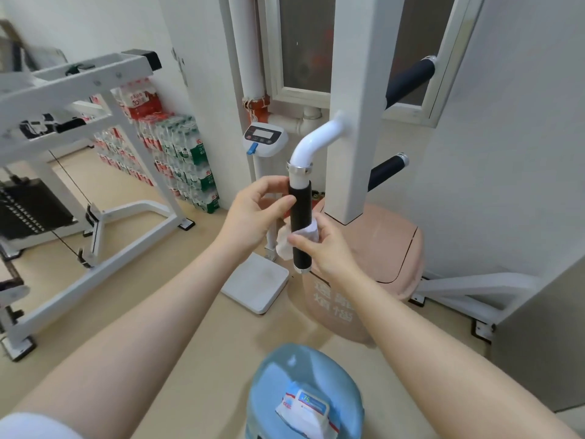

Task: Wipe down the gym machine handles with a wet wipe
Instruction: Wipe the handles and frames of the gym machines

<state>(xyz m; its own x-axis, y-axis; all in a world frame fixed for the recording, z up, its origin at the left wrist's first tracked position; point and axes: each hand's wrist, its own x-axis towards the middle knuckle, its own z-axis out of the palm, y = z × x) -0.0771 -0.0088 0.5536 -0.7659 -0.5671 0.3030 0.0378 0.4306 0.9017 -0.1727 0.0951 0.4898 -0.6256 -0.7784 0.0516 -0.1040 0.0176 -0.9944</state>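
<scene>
Head view: the left hand (253,213) curls its grip round the upper part of the black handle (300,223). Lower down, the right hand (319,248) pinches the wet wipe (296,240) around that handle.

Around the fingers (278,185) of the left hand (253,213) there is open air to the left and toward the viewer, over bare floor (177,280). Just beyond those fingertips stands the thin post of a white scale (258,280), close behind the black handle (300,223), so the gap there is narrow. To the right of the right hand (323,248), the white upright (354,122) and the pink bin (380,248) block the way (the bin sits directly below the handle's lower end). Beneath both forearms a blue water jug (304,391) rises, carrying a wipes packet (307,413). Far left of the fingers, a white machine frame (104,185) bounds the passage.
</scene>
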